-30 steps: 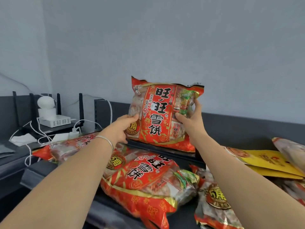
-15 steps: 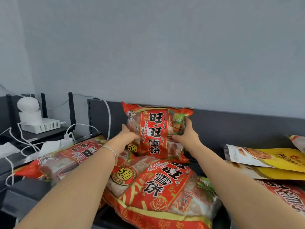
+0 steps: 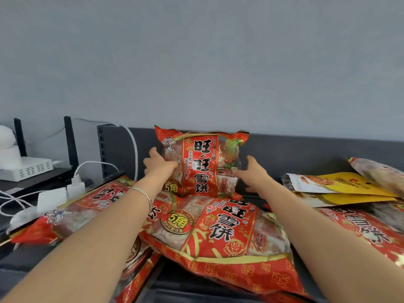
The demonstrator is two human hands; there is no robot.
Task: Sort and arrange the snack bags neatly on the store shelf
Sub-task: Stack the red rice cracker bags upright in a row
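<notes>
An upright red snack bag (image 3: 201,165) stands against the dark back panel of the shelf (image 3: 306,154), its base on a pile of lying bags. My left hand (image 3: 159,166) grips its left edge, fingers over the front. My right hand (image 3: 251,173) presses on its right edge with the thumb raised. A large red snack bag (image 3: 220,232) of the same kind lies flat just in front, between my forearms. Another red bag (image 3: 87,206) lies flat to the left under my left arm, and a third (image 3: 358,226) lies at the right.
Yellow snack pouches (image 3: 341,186) are stacked at the right, with a pale bag (image 3: 380,173) over them. At the left a lower ledge holds a white router (image 3: 26,169), a white round device (image 3: 5,136), white plugs (image 3: 74,186) and cables. A plain wall rises behind.
Both hands have carried the upright bag down and back, from held in the air to standing against the back panel. The view has moved closer and to the right.
</notes>
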